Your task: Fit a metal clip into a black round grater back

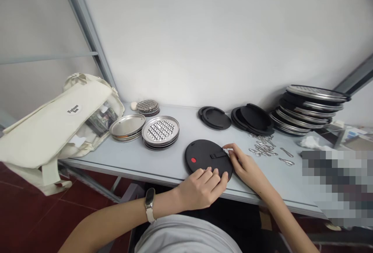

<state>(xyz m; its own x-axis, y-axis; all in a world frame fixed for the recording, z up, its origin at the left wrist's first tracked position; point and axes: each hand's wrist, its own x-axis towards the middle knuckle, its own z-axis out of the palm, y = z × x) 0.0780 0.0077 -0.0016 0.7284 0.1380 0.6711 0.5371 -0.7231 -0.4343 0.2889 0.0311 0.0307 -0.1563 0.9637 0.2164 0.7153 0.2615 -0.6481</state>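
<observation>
While a cream fabric bag (pixel 55 117) slumps over the left end of a pale grey table (pixel 170 163), round silver metal graters (pixel 161 130) stand stacked to its right. The left hand (pixel 201 191) bends its fingers over the near edge of a flat, round black disc (pixel 204 154) by the table's front; at the disc's right rim, the right hand (pixel 241 163) has thumb and forefinger narrow, gripping what I cannot tell, with small silver metal clips (pixel 264 147) beyond.
</observation>
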